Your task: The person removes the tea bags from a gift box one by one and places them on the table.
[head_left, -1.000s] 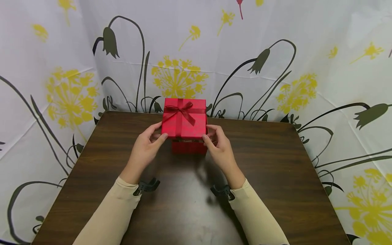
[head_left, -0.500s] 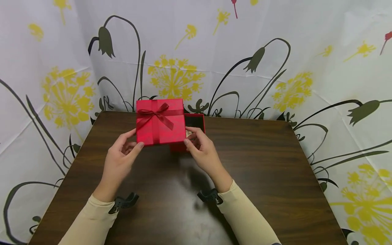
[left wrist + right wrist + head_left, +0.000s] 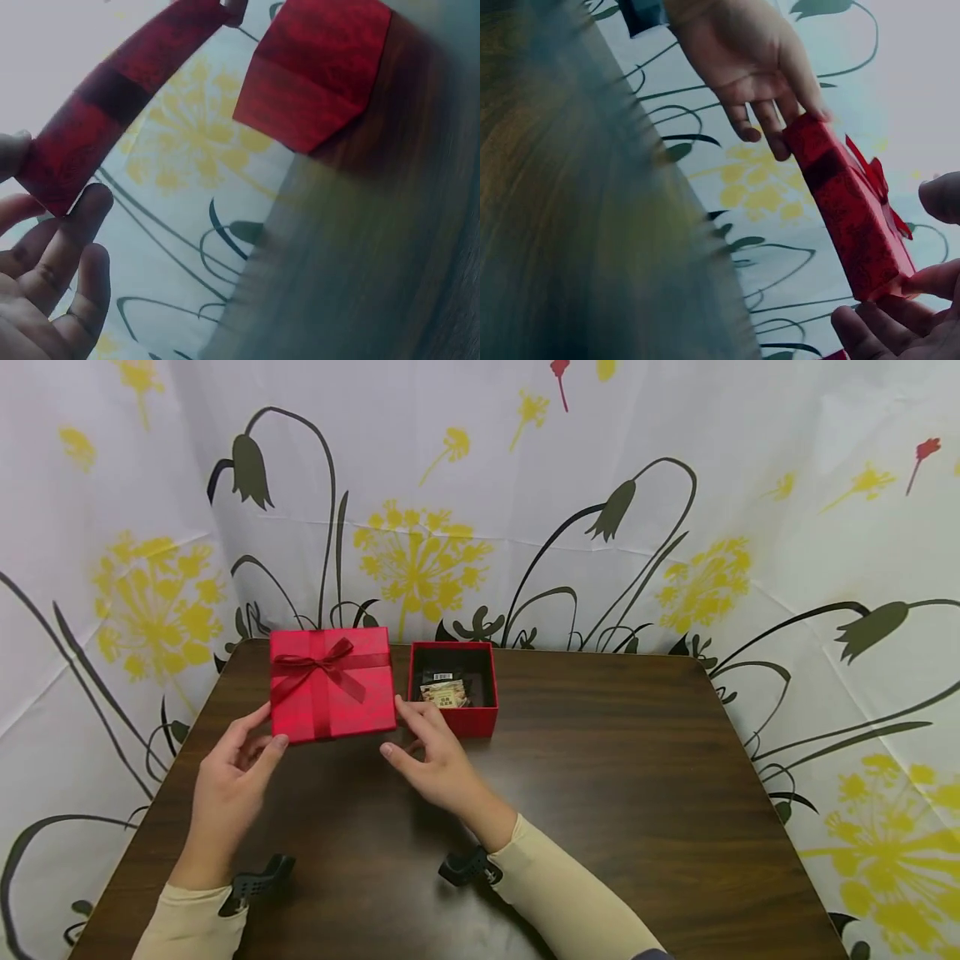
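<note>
Nearest the camera, both cream sleeves reach forward over the dark wood worktop (image 3: 615, 793), each wrist carrying a black clip. Between the two hands hangs the red lid (image 3: 332, 683), tied with a ribbon bow. The left hand (image 3: 228, 781) has its fingers (image 3: 82, 225) and thumb curled round the lid's near left corner; the right hand (image 3: 431, 756) pinches the near right corner between thumb and fingers. The wrist views show the lid clear of the worktop, held only at its rim.

It looks like thin, stiff card: light, easily carried by two corner pinches, but likely to dent if squeezed hard. The side walls are the place to grip, keeping off the bow.

Just beyond the right fingers stands the open red box (image 3: 453, 693), with small packets (image 3: 444, 692) lying inside. Behind hangs a flower-printed curtain (image 3: 480, 485).
</note>
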Demonstrator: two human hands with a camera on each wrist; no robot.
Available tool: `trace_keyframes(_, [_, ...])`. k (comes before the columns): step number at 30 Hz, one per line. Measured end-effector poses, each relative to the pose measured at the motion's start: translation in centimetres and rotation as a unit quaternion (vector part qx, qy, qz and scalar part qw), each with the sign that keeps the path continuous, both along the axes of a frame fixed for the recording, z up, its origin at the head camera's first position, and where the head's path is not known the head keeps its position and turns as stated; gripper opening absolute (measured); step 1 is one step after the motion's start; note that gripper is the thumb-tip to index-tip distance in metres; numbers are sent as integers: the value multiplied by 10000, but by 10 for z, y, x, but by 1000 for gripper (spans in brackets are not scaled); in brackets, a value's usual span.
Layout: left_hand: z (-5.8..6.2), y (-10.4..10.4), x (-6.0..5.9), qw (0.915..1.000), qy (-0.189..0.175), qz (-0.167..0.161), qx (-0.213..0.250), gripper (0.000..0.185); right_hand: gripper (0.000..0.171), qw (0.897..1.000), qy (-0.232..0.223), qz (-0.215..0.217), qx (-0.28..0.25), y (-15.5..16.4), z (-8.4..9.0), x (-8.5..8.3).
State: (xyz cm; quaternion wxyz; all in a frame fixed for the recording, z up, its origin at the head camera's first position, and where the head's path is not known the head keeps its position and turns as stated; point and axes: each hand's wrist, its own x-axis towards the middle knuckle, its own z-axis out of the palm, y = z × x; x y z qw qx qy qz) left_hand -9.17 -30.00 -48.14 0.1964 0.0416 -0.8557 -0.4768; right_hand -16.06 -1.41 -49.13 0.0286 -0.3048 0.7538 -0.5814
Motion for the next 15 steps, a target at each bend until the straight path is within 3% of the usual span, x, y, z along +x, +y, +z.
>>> trace_keyframes(6, [-11, -14, -9, 9980, -411, 268, 404, 56, 76, 9996, -42, 278, 34, -15, -14, -1])
trace_keyframes(10, [-29, -20, -18, 9963, -515, 256, 641, 56, 79, 9985, -285, 283, 366, -21, -26, -1])
trace_keyframes(15, [-52, -26, -27, 9972, -599, 45, 442, 56, 78, 9961, -794, 276, 275, -26, -45, -1])
